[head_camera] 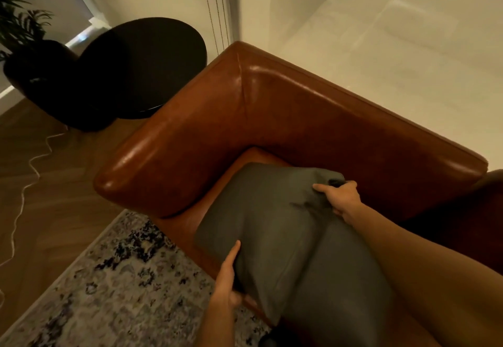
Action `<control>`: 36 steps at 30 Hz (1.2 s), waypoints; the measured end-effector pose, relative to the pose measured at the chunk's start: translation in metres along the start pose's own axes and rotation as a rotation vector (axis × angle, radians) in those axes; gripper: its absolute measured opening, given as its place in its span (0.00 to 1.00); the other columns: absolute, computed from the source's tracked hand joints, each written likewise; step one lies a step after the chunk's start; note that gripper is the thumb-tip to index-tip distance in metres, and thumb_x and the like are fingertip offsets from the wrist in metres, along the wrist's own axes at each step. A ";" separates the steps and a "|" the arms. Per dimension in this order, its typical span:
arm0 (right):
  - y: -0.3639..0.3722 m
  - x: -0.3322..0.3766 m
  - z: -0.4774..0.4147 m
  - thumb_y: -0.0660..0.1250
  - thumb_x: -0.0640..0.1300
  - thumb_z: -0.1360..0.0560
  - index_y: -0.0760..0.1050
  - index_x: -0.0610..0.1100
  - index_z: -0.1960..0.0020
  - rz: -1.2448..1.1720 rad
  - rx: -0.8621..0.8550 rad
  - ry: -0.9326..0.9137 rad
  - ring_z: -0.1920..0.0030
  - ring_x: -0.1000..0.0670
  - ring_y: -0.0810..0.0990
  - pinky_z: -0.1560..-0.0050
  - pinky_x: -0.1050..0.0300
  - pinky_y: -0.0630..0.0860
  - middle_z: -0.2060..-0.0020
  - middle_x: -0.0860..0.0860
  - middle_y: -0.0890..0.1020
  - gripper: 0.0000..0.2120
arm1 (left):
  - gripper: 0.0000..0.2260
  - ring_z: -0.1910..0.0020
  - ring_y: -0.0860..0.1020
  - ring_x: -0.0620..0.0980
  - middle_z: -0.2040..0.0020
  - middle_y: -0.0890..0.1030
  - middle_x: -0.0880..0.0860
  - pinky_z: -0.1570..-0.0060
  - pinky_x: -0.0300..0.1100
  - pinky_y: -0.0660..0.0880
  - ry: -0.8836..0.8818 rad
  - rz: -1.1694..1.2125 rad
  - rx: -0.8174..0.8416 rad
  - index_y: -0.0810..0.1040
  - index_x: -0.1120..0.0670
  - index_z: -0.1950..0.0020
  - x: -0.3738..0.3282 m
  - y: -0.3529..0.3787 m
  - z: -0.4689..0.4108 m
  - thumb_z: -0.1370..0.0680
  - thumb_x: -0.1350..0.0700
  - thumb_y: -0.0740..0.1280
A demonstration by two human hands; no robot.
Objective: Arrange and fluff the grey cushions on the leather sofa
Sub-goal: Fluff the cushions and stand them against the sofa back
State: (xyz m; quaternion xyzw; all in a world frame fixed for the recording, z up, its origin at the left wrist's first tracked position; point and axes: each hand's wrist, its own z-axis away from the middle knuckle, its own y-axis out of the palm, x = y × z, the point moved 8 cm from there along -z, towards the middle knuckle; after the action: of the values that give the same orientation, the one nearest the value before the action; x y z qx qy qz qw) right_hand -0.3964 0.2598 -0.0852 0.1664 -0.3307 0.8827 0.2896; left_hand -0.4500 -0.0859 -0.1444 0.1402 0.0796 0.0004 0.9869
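Observation:
A grey cushion point(272, 218) lies on the seat of the brown leather sofa point(217, 118), near its corner by the left armrest. A second grey cushion point(340, 292) lies close behind it, partly under my right forearm. My left hand point(228, 278) grips the near lower edge of the front cushion, thumb on top. My right hand point(340, 199) pinches its far upper corner, bunching the fabric. The cushion's underside is hidden.
A round black side table point(152, 60) stands beside the armrest, with a dark plant pot point(35, 74) to its left. A white cable point(24, 194) trails over the wooden floor. A patterned rug point(122, 278) lies in front of the sofa. The wall is right behind the backrest.

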 end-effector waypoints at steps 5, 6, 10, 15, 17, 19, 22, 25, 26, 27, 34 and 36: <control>-0.038 -0.003 0.023 0.77 0.51 0.27 0.63 0.42 0.25 0.030 -0.060 -0.059 0.46 0.41 0.80 0.52 0.45 0.84 0.39 0.42 0.78 0.38 | 0.33 0.44 0.85 0.65 0.42 0.86 0.60 0.38 0.65 0.78 0.133 -0.075 -0.052 0.83 0.59 0.38 -0.022 0.003 0.027 0.38 0.48 0.86; -0.048 -0.008 0.029 0.77 0.50 0.27 0.64 0.42 0.25 0.005 -0.049 -0.043 0.46 0.41 0.80 0.52 0.45 0.84 0.40 0.42 0.78 0.36 | 0.34 0.44 0.85 0.65 0.42 0.87 0.60 0.39 0.65 0.79 0.157 -0.108 -0.066 0.84 0.60 0.38 -0.023 0.006 0.036 0.40 0.49 0.87; -0.112 -0.039 0.069 0.74 0.45 0.24 0.71 0.40 0.32 -0.072 0.077 0.051 0.55 0.44 0.80 0.65 0.53 0.78 0.51 0.43 0.82 0.24 | 0.24 0.46 0.86 0.64 0.46 0.88 0.60 0.43 0.61 0.81 0.261 -0.228 -0.043 0.85 0.63 0.43 -0.014 0.032 0.089 0.35 0.55 0.84; -0.163 -0.042 0.105 0.72 0.54 0.24 0.64 0.41 0.22 0.050 0.232 -0.037 0.31 0.40 0.73 0.39 0.48 0.75 0.27 0.43 0.72 0.37 | 0.24 0.46 0.85 0.63 0.48 0.88 0.58 0.39 0.61 0.79 0.442 -0.286 -0.027 0.85 0.59 0.47 -0.031 0.053 0.140 0.41 0.57 0.84; -0.196 -0.035 0.136 0.68 0.56 0.22 0.70 0.46 0.25 -0.079 0.321 -0.113 0.27 0.42 0.70 0.29 0.47 0.67 0.28 0.47 0.73 0.29 | 0.20 0.45 0.85 0.61 0.49 0.89 0.56 0.38 0.60 0.79 0.536 -0.396 0.021 0.84 0.55 0.48 -0.028 0.077 0.170 0.38 0.58 0.83; -0.229 -0.027 0.158 0.65 0.62 0.22 0.67 0.51 0.23 -0.151 0.335 -0.194 0.22 0.45 0.61 0.25 0.47 0.56 0.26 0.51 0.70 0.31 | 0.20 0.45 0.85 0.56 0.48 0.88 0.52 0.42 0.53 0.79 0.632 -0.512 0.103 0.83 0.51 0.46 -0.021 0.108 0.206 0.35 0.59 0.83; -0.279 -0.022 0.178 0.62 0.73 0.28 0.59 0.55 0.19 -0.222 0.312 -0.300 0.19 0.48 0.54 0.20 0.41 0.44 0.20 0.52 0.62 0.42 | 0.30 0.44 0.85 0.48 0.44 0.87 0.46 0.49 0.43 0.81 0.747 -0.697 0.263 0.80 0.47 0.37 0.002 0.164 0.253 0.37 0.59 0.85; -0.334 -0.038 0.182 0.61 0.74 0.28 0.59 0.50 0.19 -0.421 0.247 -0.325 0.23 0.45 0.63 0.25 0.44 0.58 0.23 0.51 0.66 0.45 | 0.31 0.41 0.84 0.47 0.40 0.86 0.46 0.44 0.42 0.80 0.852 -0.891 0.397 0.78 0.49 0.33 0.036 0.219 0.288 0.34 0.65 0.80; -0.356 -0.050 0.182 0.62 0.76 0.30 0.61 0.51 0.20 -0.499 0.213 -0.311 0.24 0.44 0.65 0.27 0.44 0.61 0.24 0.50 0.67 0.47 | 0.32 0.39 0.84 0.49 0.38 0.86 0.48 0.40 0.46 0.79 0.880 -0.965 0.434 0.78 0.50 0.32 0.051 0.238 0.295 0.33 0.67 0.80; -0.379 -0.067 0.179 0.62 0.79 0.33 0.62 0.50 0.20 -0.582 0.178 -0.284 0.26 0.42 0.66 0.29 0.42 0.62 0.24 0.49 0.68 0.50 | 0.33 0.38 0.83 0.50 0.38 0.85 0.49 0.37 0.49 0.77 0.898 -1.025 0.473 0.78 0.52 0.31 0.067 0.257 0.302 0.33 0.67 0.81; -0.496 -0.192 0.167 0.70 0.78 0.39 0.76 0.49 0.35 -1.002 0.084 -0.146 0.39 0.42 0.77 0.35 0.41 0.72 0.38 0.48 0.79 0.44 | 0.44 0.34 0.80 0.44 0.31 0.80 0.46 0.34 0.43 0.76 0.842 -1.502 0.570 0.69 0.49 0.22 0.153 0.344 0.303 0.34 0.58 0.84; -0.516 -0.217 0.166 0.72 0.73 0.35 0.79 0.51 0.42 -1.042 0.057 -0.137 0.41 0.43 0.78 0.35 0.43 0.72 0.42 0.48 0.82 0.32 | 0.49 0.29 0.75 0.46 0.25 0.74 0.46 0.29 0.46 0.72 0.834 -1.690 0.540 0.62 0.49 0.18 0.173 0.367 0.293 0.34 0.54 0.84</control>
State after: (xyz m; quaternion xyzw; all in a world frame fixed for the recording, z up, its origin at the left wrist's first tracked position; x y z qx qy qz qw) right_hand 0.1096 0.3765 0.1814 0.3739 -0.1983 0.6173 0.6632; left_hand -0.2250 0.1896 0.2082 0.2466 0.4936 -0.6751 0.4896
